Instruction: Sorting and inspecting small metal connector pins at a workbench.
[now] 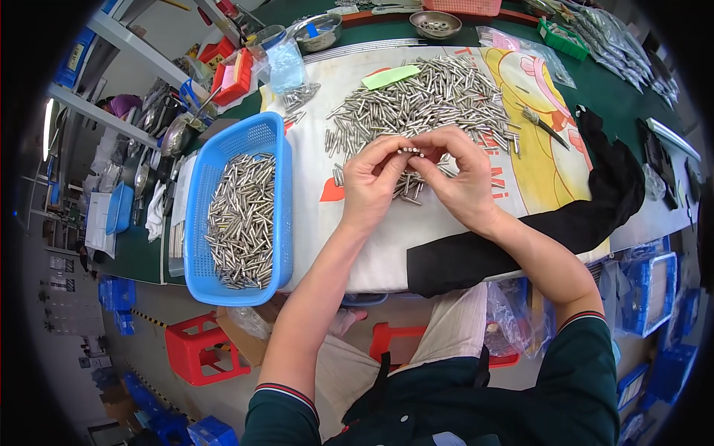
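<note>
My left hand and my right hand meet over the middle of the table, fingers closed. Between their fingertips they pinch a short row of small metal pins, ends toward me. Just beyond and beneath the hands spreads a large heap of the same silvery pins, partly hidden by my fingers. To my left, a blue plastic basket holds many more pins. A light green slip of paper lies on the heap's far left edge.
A printed cloth covers the table. Black fabric lies under my right forearm; a brush rests to the right. Metal bowls and a green basket stand at the back. A red stool is at lower left.
</note>
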A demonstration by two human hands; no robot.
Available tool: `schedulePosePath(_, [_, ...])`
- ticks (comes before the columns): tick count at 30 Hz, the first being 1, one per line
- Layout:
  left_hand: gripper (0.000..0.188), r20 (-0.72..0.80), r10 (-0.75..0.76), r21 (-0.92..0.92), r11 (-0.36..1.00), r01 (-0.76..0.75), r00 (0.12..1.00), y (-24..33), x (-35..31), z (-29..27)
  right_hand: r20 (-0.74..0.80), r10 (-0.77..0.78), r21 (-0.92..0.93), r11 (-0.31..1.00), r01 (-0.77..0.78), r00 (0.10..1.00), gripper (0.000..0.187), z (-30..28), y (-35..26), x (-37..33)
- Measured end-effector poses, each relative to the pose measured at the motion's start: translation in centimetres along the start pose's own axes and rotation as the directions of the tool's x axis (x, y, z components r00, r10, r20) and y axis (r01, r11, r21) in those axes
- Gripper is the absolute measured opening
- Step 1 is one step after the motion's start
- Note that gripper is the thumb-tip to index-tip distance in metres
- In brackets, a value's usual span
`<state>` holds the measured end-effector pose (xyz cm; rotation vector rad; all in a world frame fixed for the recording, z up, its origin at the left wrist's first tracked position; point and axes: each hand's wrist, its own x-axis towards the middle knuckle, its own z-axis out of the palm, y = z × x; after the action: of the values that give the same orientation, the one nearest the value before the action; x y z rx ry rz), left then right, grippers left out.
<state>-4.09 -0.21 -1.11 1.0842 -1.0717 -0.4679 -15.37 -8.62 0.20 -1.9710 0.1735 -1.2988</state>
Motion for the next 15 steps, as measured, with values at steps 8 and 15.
schedulePosePath(8, [0.016,-0.024,-0.262,-0.134,0.957,0.257,0.965,-0.1,0.1,-0.2,0.075,0.363,0.091,0.925,-0.369,0.929,0.016,0.2,0.9,-0.1])
schedulePosePath(15, [0.017,-0.018,-0.511,-0.223,0.84,0.494,0.86,-0.2,-0.1,-0.7,0.214,0.525,0.143,0.817,-0.558,0.824,0.015,-0.2,1.5,0.0])
